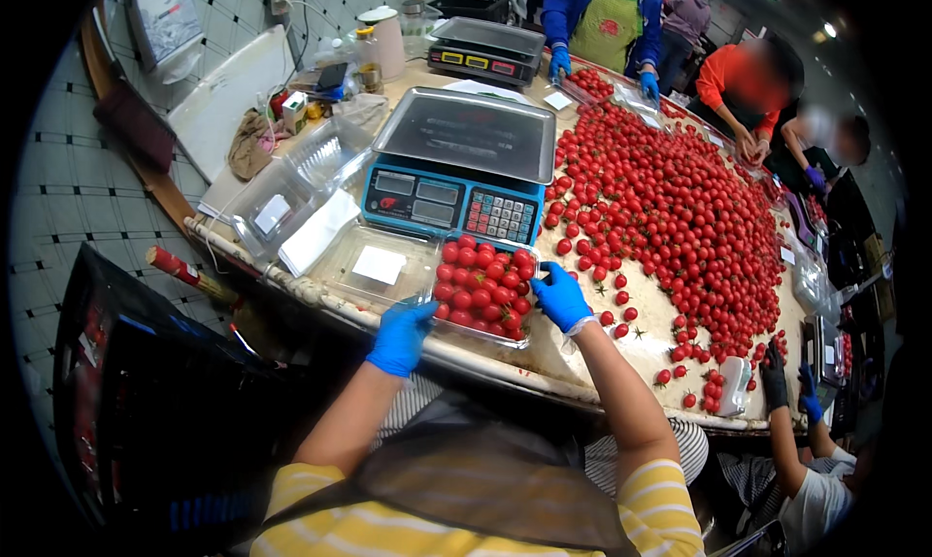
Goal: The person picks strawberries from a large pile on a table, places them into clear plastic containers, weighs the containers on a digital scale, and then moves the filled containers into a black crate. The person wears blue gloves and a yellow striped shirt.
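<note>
A clear plastic clamshell box lies unfolded at the table's near edge. Its base holds red cherry tomatoes (482,286); its flat lid (335,264), with a white paper square (379,264) on it, extends to the left. My left hand (402,336), in a blue glove, grips the near edge where lid and base meet. My right hand (561,296), also blue-gloved, holds the right rim of the filled base. Just beyond the box stands a blue digital scale (451,200) with a bare metal pan (470,133).
A large heap of cherry tomatoes (655,186) covers the table's right side. Folded white cloth or paper (320,231) and open clear boxes (273,204) lie left of the scale. A second scale (484,51) stands behind. Several co-workers surround the table; a dark-gloved hand (775,382) is at far right.
</note>
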A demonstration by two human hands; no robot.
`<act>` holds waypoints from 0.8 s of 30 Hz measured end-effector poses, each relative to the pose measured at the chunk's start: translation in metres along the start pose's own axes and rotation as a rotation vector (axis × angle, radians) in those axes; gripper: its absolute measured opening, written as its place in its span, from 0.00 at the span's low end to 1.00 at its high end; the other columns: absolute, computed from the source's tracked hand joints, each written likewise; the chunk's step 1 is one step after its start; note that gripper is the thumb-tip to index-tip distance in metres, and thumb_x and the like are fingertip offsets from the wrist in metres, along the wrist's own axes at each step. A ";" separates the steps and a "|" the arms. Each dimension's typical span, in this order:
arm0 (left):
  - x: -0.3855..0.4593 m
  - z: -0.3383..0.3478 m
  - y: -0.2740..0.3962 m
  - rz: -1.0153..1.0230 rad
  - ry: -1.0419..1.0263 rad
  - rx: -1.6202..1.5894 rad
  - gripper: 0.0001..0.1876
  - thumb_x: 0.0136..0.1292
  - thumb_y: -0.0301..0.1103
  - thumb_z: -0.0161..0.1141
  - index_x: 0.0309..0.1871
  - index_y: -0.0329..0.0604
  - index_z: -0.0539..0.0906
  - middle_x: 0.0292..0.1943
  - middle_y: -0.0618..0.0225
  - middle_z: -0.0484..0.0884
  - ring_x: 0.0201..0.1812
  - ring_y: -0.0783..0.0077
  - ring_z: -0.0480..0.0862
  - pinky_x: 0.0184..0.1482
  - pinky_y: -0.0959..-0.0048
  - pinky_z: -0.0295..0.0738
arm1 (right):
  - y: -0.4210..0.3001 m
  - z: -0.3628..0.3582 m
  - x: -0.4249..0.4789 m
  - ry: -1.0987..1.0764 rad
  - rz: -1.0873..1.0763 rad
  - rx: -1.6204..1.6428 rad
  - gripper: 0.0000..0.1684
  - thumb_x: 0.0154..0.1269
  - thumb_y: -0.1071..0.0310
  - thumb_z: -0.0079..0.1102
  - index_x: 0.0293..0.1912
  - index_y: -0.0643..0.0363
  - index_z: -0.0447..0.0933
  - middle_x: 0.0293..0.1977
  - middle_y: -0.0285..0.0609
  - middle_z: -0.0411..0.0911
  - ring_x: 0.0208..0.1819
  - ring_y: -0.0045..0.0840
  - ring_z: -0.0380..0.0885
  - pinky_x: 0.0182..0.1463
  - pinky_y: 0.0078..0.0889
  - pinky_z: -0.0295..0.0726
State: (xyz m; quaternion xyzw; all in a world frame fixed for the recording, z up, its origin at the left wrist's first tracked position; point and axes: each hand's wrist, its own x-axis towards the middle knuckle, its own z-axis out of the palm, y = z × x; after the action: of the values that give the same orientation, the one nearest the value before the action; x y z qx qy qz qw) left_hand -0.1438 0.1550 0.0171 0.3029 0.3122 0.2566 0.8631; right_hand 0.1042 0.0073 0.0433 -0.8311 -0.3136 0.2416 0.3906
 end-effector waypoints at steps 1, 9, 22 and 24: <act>0.003 0.001 -0.005 0.032 -0.005 0.063 0.11 0.60 0.21 0.64 0.47 0.38 0.84 0.40 0.67 0.85 0.41 0.72 0.84 0.48 0.74 0.79 | 0.008 0.001 -0.006 -0.085 0.077 0.211 0.26 0.66 0.60 0.62 0.59 0.65 0.72 0.32 0.48 0.80 0.30 0.29 0.83 0.33 0.32 0.82; -0.006 0.026 -0.008 -0.058 0.029 0.185 0.16 0.55 0.19 0.65 0.48 0.39 0.82 0.41 0.65 0.85 0.43 0.69 0.85 0.46 0.69 0.81 | 0.034 -0.005 -0.031 0.007 0.012 0.550 0.24 0.63 0.71 0.65 0.57 0.68 0.72 0.26 0.39 0.76 0.24 0.22 0.78 0.25 0.26 0.79; 0.098 0.104 0.115 0.230 -0.276 0.511 0.11 0.64 0.25 0.62 0.50 0.40 0.85 0.46 0.70 0.85 0.44 0.74 0.83 0.48 0.71 0.79 | -0.085 -0.087 0.102 0.174 -0.192 0.585 0.18 0.59 0.76 0.63 0.51 0.67 0.78 0.29 0.40 0.80 0.23 0.22 0.79 0.25 0.25 0.78; 0.133 0.141 0.133 0.104 -0.076 0.383 0.08 0.62 0.25 0.63 0.44 0.38 0.87 0.40 0.67 0.87 0.42 0.74 0.85 0.48 0.75 0.78 | -0.081 -0.095 0.150 0.221 -0.163 0.601 0.18 0.57 0.76 0.64 0.49 0.69 0.79 0.29 0.44 0.80 0.21 0.25 0.79 0.22 0.28 0.79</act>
State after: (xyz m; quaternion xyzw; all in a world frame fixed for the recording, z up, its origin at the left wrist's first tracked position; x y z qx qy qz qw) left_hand 0.0094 0.2792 0.1444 0.4866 0.3064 0.2251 0.7866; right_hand 0.2418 0.1074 0.1399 -0.6718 -0.2496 0.1997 0.6682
